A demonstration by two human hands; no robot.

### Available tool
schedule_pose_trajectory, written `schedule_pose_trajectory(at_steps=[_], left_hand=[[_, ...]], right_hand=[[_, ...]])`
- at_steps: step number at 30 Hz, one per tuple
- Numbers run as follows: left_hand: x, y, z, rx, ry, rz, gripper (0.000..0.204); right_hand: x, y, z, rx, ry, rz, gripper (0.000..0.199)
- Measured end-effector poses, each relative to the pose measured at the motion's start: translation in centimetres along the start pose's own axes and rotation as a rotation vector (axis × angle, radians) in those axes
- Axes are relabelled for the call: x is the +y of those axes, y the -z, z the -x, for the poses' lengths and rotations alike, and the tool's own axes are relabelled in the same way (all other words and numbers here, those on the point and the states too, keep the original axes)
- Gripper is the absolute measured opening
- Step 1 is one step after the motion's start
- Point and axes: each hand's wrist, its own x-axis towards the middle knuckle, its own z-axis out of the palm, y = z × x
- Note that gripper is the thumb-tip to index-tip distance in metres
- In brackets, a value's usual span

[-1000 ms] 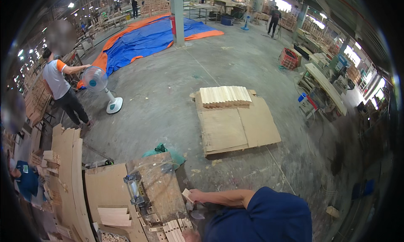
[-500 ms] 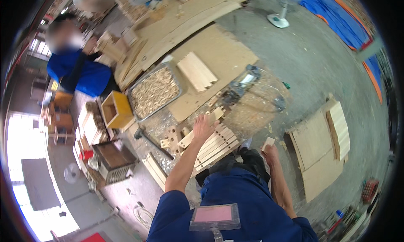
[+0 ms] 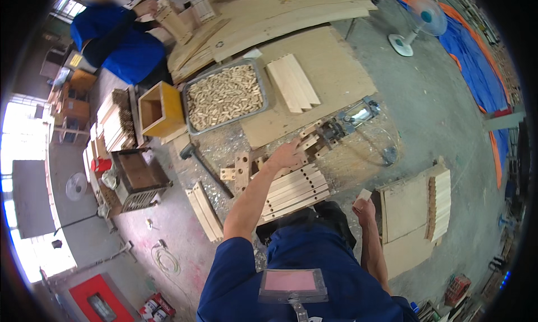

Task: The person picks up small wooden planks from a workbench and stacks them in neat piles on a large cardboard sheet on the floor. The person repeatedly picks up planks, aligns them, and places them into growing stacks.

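My left hand (image 3: 287, 155) reaches palm down over the workbench, fingers stretched toward small drilled wooden blocks (image 3: 307, 142) beside a metal clamping fixture (image 3: 335, 130). Its fingertips seem to touch the nearest block; the underside of the hand is hidden. Below it, a row of pale wooden slats with dark holes (image 3: 297, 191) lies side by side at the near edge. Off the bench's right side, my right hand (image 3: 365, 209) is closed round a small pale wooden block (image 3: 364, 195). More drilled blocks (image 3: 242, 172) and a hammer (image 3: 206, 168) lie left of my left arm.
A grey tray of wooden dowels (image 3: 196, 130) sits at the back left, beside a yellow box (image 3: 178, 112). Stacked boards (image 3: 293, 82) lie behind the fixture. On the right, slats rest on a cardboard-covered stand (image 3: 406, 210). A co-worker in blue (image 3: 126, 36) handles wood at far left.
The view has shifted, moving the bench down and right in the picture. My left hand stays near the blocks by the fixture; my right hand still holds its block.
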Motion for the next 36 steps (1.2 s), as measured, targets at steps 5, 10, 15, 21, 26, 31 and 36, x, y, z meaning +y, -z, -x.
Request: schedule_pose_trajectory(at_steps=[5,10,15,21,26,31,36], left_hand=[[-3.9,1.2,-1.8,0.070,-0.175,0.073,0.041],[-3.7,-1.7,-1.4,0.151,-0.047,-0.138,0.042],[-4.3,-2.3,-0.7,0.271,0.038,-0.220,0.056],[-4.1,-2.4,-1.0,0.265,0.053,-0.194,0.055],[-4.5,-2.5,-0.9,0.314,0.028,-0.213,0.052],[-4.2,-2.6,-1.4,0.255,0.055,-0.197,0.055],[-4.2,-2.4,-1.3,0.194,0.072,-0.196,0.057]], right_hand=[[-1.4,-3.4,-0.3,-0.035,-0.005,0.030,0.030],[-1.4,-3.9,-0.6,0.021,-0.038,0.067,0.026],[-2.0,-5.8,-1.2,0.033,-0.029,0.109,0.028],[-4.7,-7.2,-3.2,0.036,0.049,0.106,0.036],[-6.1,-8.9,-4.5,-0.018,0.052,0.106,0.038],[-6.1,-9.3,-5.0,-0.035,0.054,0.073,0.039],[-6.0,-10.1,-4.9,-0.045,0.068,0.061,0.038]])
